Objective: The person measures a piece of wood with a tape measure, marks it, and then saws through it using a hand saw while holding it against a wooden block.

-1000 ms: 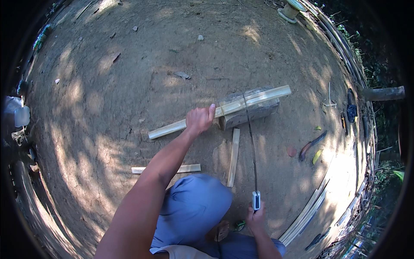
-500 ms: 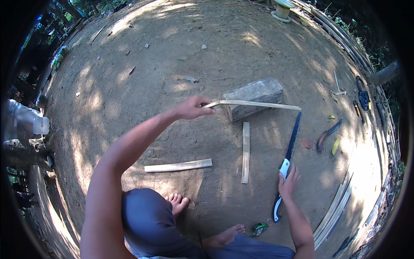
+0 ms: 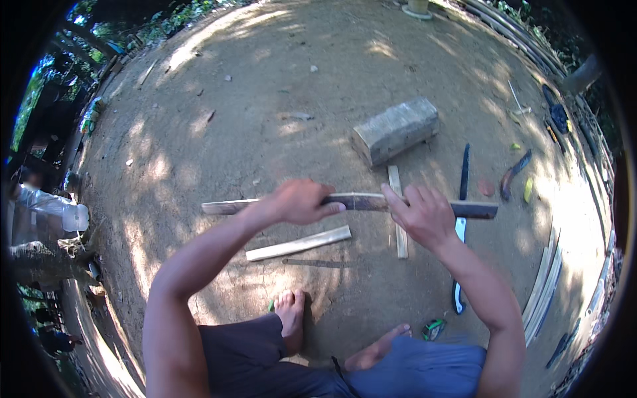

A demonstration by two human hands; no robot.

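Across the middle of the view I hold a long bamboo strip [image 3: 361, 201] level above the ground, a dark skin side showing along much of it. My left hand [image 3: 305, 201] is closed round its left part, and my right hand [image 3: 423, 213] grips it right of the middle, thumb along the strip. A handsaw [image 3: 459, 265] with a dark blade and a white-and-black handle lies beneath the strip's right end, partly covered by it. Below the left hand, a short pale strip [image 3: 298, 243] rests on the soil. Another short pale strip [image 3: 401, 240] lies partly hidden behind the right hand.
Beyond my hands sits a squared wooden block [image 3: 398, 131]. A green-and-black tape measure [image 3: 434, 330] is near my foot. To the right lie a curved knife [image 3: 514, 176], a yellow leaf [image 3: 528, 190] and a bundle of long strips [image 3: 541, 292]. A plastic container [image 3: 75, 217] stands far left.
My right hand has left the saw and taken hold of the bamboo strip. The strip has come off the wooden block, toward me, and turned to show its dark side.
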